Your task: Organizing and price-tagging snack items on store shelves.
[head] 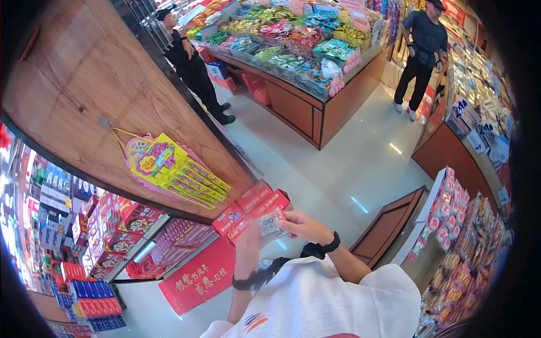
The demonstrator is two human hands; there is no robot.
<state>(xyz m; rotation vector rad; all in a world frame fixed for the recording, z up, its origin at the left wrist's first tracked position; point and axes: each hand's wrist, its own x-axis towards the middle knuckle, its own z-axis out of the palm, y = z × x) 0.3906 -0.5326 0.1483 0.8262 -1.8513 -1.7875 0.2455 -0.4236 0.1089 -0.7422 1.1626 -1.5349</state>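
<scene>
My right hand [302, 224] pinches a clear plastic packet [269, 224] with dark printing, thumb and fingers at its right edge. At the packet's left edge is my left hand [247, 240], blurred by motion; whether it grips the packet cannot be made out. Just beyond both hands are red cardboard boxes [255, 195] bearing white writing, partly covered by the packet and my fingers. Black bands circle both of my wrists.
A wooden panel [169, 105] rises at left, with a yellow and pink candy hanger [177, 169] on it. Candy bins [291, 63] fill a wooden counter ahead. Two people stand beyond, one left [192, 63], one right [424, 50]. Packaged snacks [448, 211] line the right.
</scene>
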